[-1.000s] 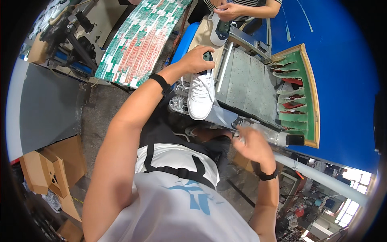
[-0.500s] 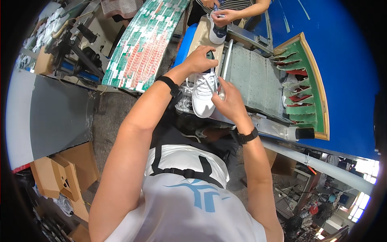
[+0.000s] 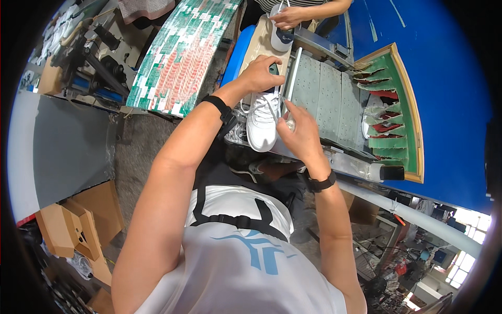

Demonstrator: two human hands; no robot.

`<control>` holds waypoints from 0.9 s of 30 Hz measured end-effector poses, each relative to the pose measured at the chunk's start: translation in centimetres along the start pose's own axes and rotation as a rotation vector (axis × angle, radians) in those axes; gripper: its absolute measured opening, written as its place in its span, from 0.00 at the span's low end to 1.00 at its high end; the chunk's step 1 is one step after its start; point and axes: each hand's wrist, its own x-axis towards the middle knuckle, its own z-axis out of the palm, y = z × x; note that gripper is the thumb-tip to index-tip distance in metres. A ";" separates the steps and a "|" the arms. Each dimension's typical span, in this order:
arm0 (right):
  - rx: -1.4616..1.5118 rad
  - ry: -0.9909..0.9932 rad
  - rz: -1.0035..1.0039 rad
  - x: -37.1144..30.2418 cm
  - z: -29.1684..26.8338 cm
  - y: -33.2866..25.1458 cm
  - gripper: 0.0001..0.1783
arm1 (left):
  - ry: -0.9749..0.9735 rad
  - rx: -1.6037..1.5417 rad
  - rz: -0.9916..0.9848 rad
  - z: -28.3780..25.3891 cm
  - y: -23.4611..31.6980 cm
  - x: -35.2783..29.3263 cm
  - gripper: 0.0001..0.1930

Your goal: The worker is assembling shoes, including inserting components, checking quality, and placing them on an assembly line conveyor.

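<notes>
A white sneaker sits on the narrow bench in front of me, its toe pointing toward me. My left hand is curled over the dark tongue at the ankle end, thumb and fingers closed around it. On the shoe's right side, my right hand pinches a loose white shoelace between thumb and forefinger. More lace hangs in a loop on the left side. Beyond my left hand stands another white shoe with a dark patch, and a co-worker's hand is on it.
To the right, a grey slatted conveyor runs beside a wood-framed opening with green flaps. A table with green, white and red patches stands at left. Cardboard boxes lie at lower left. Under the bench hangs clear plastic.
The view has shifted slightly. My hands keep their grip on the tongue and lace almost unmoved. The co-worker's hand has shifted, with a lace now raised above the far shoe.
</notes>
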 end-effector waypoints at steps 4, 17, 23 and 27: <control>-0.071 0.001 0.017 -0.2 0.5 -0.4 0.32 | -0.009 0.012 -0.026 0.1 0.2 0.1 0.32; -0.265 -0.166 -0.033 -6.7 -4.7 -4.8 0.37 | -0.073 0.050 -0.069 -1.2 0.9 0.1 0.35; -0.110 -0.074 -0.053 -5.6 -3.6 -2.7 0.37 | -0.088 0.121 -0.091 -0.4 1.9 0.6 0.35; -0.047 0.016 -0.265 -1.6 -0.4 -3.6 0.34 | -0.057 0.097 -0.065 -0.3 0.4 0.3 0.34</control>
